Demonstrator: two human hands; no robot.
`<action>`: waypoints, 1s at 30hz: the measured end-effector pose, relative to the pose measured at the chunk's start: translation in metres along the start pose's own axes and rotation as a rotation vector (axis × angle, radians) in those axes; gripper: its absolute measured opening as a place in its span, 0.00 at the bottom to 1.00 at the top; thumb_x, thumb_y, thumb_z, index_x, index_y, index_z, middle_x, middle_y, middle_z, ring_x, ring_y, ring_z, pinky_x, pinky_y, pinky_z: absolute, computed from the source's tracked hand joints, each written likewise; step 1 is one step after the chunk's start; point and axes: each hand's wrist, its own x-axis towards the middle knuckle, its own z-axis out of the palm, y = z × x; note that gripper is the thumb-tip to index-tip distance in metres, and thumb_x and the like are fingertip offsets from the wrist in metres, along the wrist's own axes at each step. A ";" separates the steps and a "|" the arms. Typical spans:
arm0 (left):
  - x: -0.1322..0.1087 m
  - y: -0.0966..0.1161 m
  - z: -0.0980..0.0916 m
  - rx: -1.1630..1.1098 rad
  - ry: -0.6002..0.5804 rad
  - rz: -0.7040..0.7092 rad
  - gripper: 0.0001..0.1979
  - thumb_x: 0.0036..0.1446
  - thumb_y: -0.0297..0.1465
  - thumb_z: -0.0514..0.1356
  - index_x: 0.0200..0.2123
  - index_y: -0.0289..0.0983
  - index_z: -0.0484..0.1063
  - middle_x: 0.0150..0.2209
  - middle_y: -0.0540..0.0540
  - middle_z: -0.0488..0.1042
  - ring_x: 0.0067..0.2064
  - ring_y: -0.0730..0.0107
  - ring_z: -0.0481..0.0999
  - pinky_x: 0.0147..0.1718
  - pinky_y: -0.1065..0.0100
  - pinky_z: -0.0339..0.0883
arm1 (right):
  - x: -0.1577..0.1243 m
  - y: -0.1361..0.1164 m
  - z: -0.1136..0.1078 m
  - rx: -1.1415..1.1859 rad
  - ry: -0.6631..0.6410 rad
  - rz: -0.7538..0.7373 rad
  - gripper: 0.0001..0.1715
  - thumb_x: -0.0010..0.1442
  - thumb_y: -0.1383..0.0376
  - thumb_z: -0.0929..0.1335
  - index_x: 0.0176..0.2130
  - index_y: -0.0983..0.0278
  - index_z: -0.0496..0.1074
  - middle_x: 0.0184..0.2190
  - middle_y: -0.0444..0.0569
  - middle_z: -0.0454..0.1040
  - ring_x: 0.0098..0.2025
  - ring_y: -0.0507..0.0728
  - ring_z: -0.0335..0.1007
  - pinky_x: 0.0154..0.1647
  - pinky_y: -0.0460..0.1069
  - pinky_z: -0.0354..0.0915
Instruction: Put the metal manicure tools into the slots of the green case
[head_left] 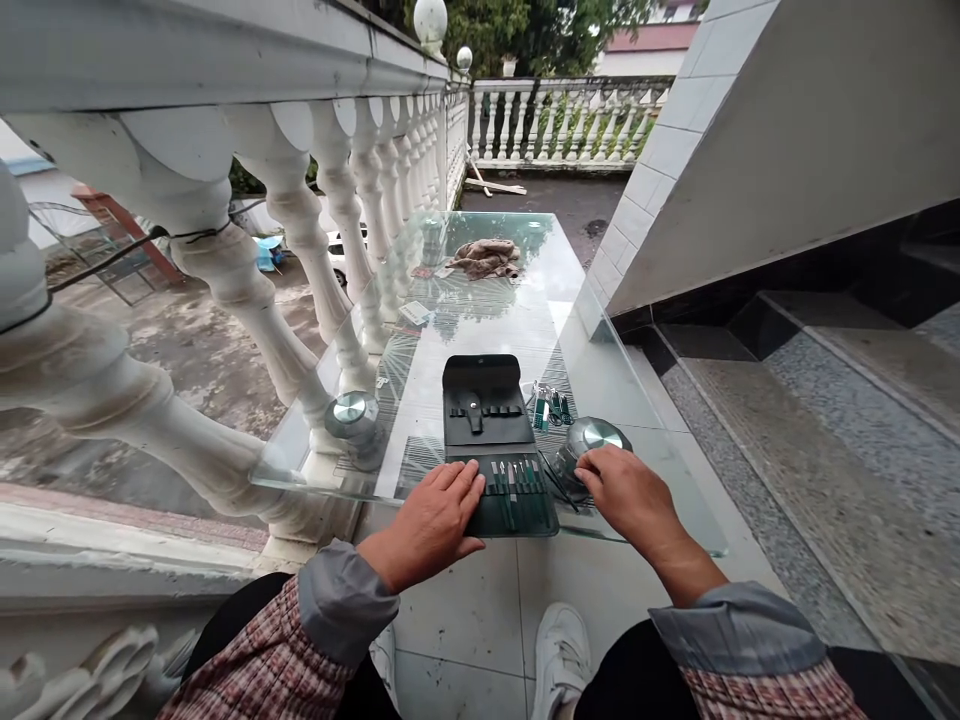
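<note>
An unfolded dark green manicure case (481, 374) lies on the glass table (360, 488) in front of me. Several slim nail tools (512, 480) sit in the loops of its near half; the loops in the far half look bare. My left hand (436, 515) rests flat on the near left edge of the case, fingers stretched out. To the right, my right hand (626, 490) is held with thumb and fingers pressed together, beside a round metal table-leg cap (602, 433). Whatever it pinches is hidden. Several green-and-silver nail clippers (553, 408) lie right of the case.
A crumpled brown cloth (486, 259) lies toward the table's far end, with a small card (416, 313) nearer. White balusters (240, 270) line the left side. Stone steps (795, 430) rise on the right. Another metal cap (350, 407) shows at the table's left.
</note>
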 end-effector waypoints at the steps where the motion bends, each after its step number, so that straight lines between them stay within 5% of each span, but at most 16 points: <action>1: -0.001 0.000 0.000 0.005 -0.002 -0.003 0.39 0.48 0.47 0.64 0.57 0.29 0.58 0.59 0.32 0.59 0.57 0.49 0.62 0.56 0.55 0.55 | -0.001 -0.002 -0.001 -0.039 -0.006 -0.004 0.09 0.59 0.66 0.62 0.31 0.62 0.70 0.33 0.48 0.70 0.39 0.56 0.64 0.31 0.48 0.54; 14: -0.009 0.000 -0.001 0.022 -0.002 -0.038 0.40 0.47 0.46 0.65 0.57 0.28 0.58 0.59 0.32 0.59 0.57 0.49 0.62 0.56 0.56 0.55 | -0.004 -0.015 -0.009 -0.199 -0.155 -0.001 0.12 0.63 0.70 0.56 0.35 0.65 0.67 0.38 0.53 0.67 0.42 0.59 0.62 0.29 0.49 0.51; 22: -0.010 0.000 0.001 0.040 0.001 -0.035 0.40 0.48 0.47 0.64 0.57 0.28 0.58 0.60 0.32 0.58 0.58 0.49 0.61 0.55 0.55 0.55 | -0.001 -0.008 -0.004 -0.092 -0.088 0.028 0.08 0.62 0.64 0.60 0.35 0.63 0.66 0.37 0.49 0.67 0.43 0.57 0.63 0.31 0.48 0.53; 30: -0.009 0.001 0.001 0.051 -0.009 -0.041 0.40 0.48 0.47 0.64 0.57 0.28 0.58 0.59 0.32 0.59 0.57 0.48 0.61 0.55 0.55 0.55 | -0.002 -0.015 -0.003 -0.191 -0.095 0.011 0.11 0.63 0.67 0.58 0.36 0.65 0.67 0.39 0.52 0.68 0.43 0.58 0.64 0.32 0.48 0.54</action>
